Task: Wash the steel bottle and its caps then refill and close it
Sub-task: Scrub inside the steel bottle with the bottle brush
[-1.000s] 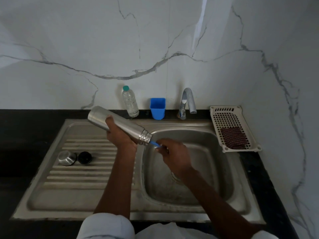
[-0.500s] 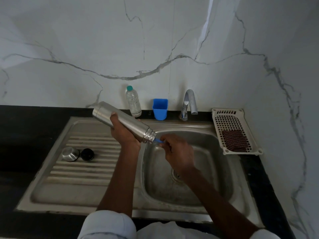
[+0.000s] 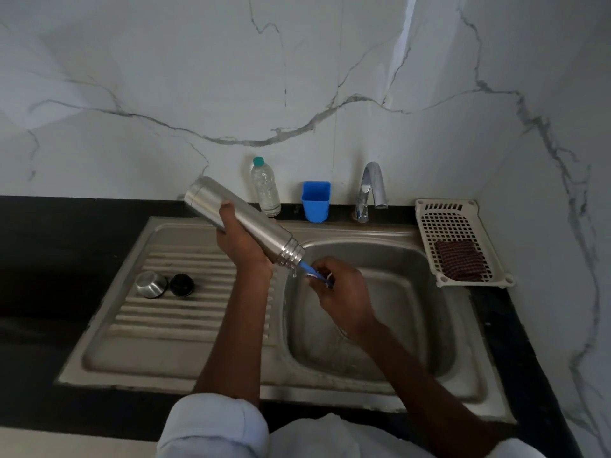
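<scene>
— While you stand at the sink (image 3: pixel 205 365), where is the steel bottle (image 3: pixel 246 223)?

— You hold it in your left hand (image 3: pixel 243 244), fingers and thumb curled round its middle. It is tilted, base up toward the wall, open threaded mouth down over the edge of the basin. A little water shows at the mouth.

— And your right hand (image 3: pixel 340 292)?

— Its fingers are pinched together on a blue brush handle (image 3: pixel 312 272). The handle runs up into the bottle's mouth, so the working end is hidden inside. The hand sits over the basin, just beside the mouth.

— The caps?

— Both lie on the ribbed draining board to your left, well apart from the bottle. The steel cap (image 3: pixel 151 284) and the black inner cap (image 3: pixel 181 285) sit side by side, near enough that you cannot tell whether they touch.

— What else frames you?

— Along the back ledge stand a clear plastic bottle (image 3: pixel 265 188) with a teal lid, a blue cup (image 3: pixel 316 201) and the tap (image 3: pixel 370 190). To the right, on the dark counter, a white plastic tray (image 3: pixel 449 226) holds a dark red scrub pad (image 3: pixel 459 264). Veined marble covers the wall behind.
</scene>
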A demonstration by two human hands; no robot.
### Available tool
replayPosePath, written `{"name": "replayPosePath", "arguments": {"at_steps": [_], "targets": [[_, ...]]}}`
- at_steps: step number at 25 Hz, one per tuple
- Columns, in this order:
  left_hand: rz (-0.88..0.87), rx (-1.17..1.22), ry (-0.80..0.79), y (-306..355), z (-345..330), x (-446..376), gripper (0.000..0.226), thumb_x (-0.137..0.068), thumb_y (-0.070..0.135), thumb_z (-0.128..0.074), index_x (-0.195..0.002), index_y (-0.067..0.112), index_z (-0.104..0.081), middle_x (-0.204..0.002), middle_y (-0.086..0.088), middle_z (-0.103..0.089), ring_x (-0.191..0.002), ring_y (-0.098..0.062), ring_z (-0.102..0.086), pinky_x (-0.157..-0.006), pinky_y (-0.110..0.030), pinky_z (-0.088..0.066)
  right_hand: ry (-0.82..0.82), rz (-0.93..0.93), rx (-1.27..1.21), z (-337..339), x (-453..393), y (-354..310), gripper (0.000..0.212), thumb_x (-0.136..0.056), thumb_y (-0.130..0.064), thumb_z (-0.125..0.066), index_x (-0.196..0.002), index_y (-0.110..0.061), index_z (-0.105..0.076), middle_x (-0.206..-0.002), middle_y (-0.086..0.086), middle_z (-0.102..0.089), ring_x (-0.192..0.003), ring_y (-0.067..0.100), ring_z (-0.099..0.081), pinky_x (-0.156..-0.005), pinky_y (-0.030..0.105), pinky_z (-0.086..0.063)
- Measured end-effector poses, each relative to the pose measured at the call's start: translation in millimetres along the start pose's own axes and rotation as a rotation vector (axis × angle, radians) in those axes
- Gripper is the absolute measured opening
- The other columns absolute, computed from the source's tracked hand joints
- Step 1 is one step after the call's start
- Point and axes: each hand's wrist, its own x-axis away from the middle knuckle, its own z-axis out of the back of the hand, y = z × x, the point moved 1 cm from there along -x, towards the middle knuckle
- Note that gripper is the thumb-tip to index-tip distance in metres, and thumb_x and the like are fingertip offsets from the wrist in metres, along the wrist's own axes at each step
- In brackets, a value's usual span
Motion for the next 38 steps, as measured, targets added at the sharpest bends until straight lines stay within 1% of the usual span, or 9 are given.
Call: {"name": "replayPosePath", "arguments": {"at_steps": [3,8,15,22,25,30,32,35,38], "targets": [[0.032,0.094,0.108,1,7,4,0.069,-0.08,0.054,-0.075,-0.128,0.006,-0.063,-0.112,-0.024,-0.075,-0.095,-0.039,-0.077,-0.078,-0.055,-0.065,0.137,0.196,0.332,2,0,-7,0.008,-0.096,-0.029,-0.067,-0.099,-0.025,-0.073,-0.089,-0.009,-0.067,-0.078,0.011,-0.058,-0.063,0.027,-0.041],[-0.02,0.062,0.089,9,22,-7,0.059,-0.091,0.05,-0.072,-0.129,0.007,-0.062,-0.105,-0.018,-0.075,-0.092,-0.035,-0.078,-0.08,-0.053,-0.065,-0.311,-0.555,-0.36,8,-6,-19,0.037,-0.098,-0.028,-0.056,-0.065,-0.016,-0.068,-0.05,-0.005,-0.05,-0.043,0.009,-0.04,-0.052,0.029,-0.032],[-0.009,0.175,0.218,14,32,-17,0.052,-0.088,0.05,-0.073,-0.122,0.01,-0.066,-0.105,-0.016,-0.077,-0.091,-0.034,-0.078,-0.081,-0.052,-0.065,-0.206,0.001,0.376,39,-14,5,0.039,-0.107,-0.042,-0.045,-0.081,-0.022,-0.066,-0.067,-0.008,-0.055,-0.067,0.015,-0.056,-0.067,0.034,-0.048],[0.031,0.029,0.239,18,-11,-22,0.057,-0.086,0.053,-0.077,-0.124,0.013,-0.063,-0.109,-0.008,-0.074,-0.089,-0.025,-0.076,-0.076,-0.042,-0.066,0.039,0.081,0.464,27,-9,-29,0.014,-0.098,-0.035,-0.054,-0.097,-0.03,-0.067,-0.066,-0.005,-0.063,-0.057,0.02,-0.06,-0.057,0.031,-0.05],[0.087,-0.087,0.188,4,-24,-4,0.06,-0.085,0.055,-0.077,-0.129,0.016,-0.062,-0.111,-0.006,-0.072,-0.092,-0.024,-0.075,-0.078,-0.042,-0.065,0.049,0.097,0.433,10,-11,-36,0.009,-0.1,-0.028,-0.059,-0.095,-0.024,-0.067,-0.063,-0.006,-0.055,-0.052,0.016,-0.049,-0.055,0.027,-0.037],[0.23,0.035,-0.172,-9,-5,-8,0.082,-0.084,0.065,-0.067,-0.14,0.007,-0.052,-0.1,-0.017,-0.067,-0.082,-0.028,-0.071,-0.068,-0.038,-0.061,-0.642,-0.936,-0.994,23,-26,-6,0.029,-0.102,-0.027,-0.044,-0.075,-0.021,-0.052,-0.05,-0.011,-0.03,-0.036,0.004,-0.024,-0.033,0.02,-0.02],[0.233,-0.003,-0.149,-14,-4,-8,0.072,-0.088,0.061,-0.067,-0.136,0.008,-0.055,-0.101,-0.017,-0.07,-0.083,-0.028,-0.073,-0.07,-0.04,-0.063,-0.614,-0.833,-0.894,24,-19,1,0.028,-0.101,-0.036,-0.055,-0.08,-0.017,-0.06,-0.053,-0.009,-0.038,-0.041,0.005,-0.031,-0.037,0.021,-0.025],[0.163,-0.05,0.086,-18,-8,-14,0.061,-0.083,0.055,-0.076,-0.125,0.013,-0.064,-0.112,-0.016,-0.076,-0.094,-0.032,-0.077,-0.078,-0.05,-0.066,-0.205,-0.239,-0.023,17,-11,13,0.017,-0.091,-0.039,-0.075,-0.094,-0.023,-0.071,-0.078,-0.01,-0.064,-0.067,0.007,-0.056,-0.061,0.028,-0.047],[0.128,-0.029,0.158,-19,-9,-17,0.055,-0.083,0.052,-0.077,-0.121,0.014,-0.066,-0.111,-0.013,-0.076,-0.097,-0.031,-0.077,-0.082,-0.053,-0.065,0.034,0.174,0.318,17,-7,12,0.02,-0.09,-0.029,-0.076,-0.109,-0.028,-0.07,-0.096,-0.012,-0.066,-0.08,0.007,-0.06,-0.065,0.026,-0.05]]}}
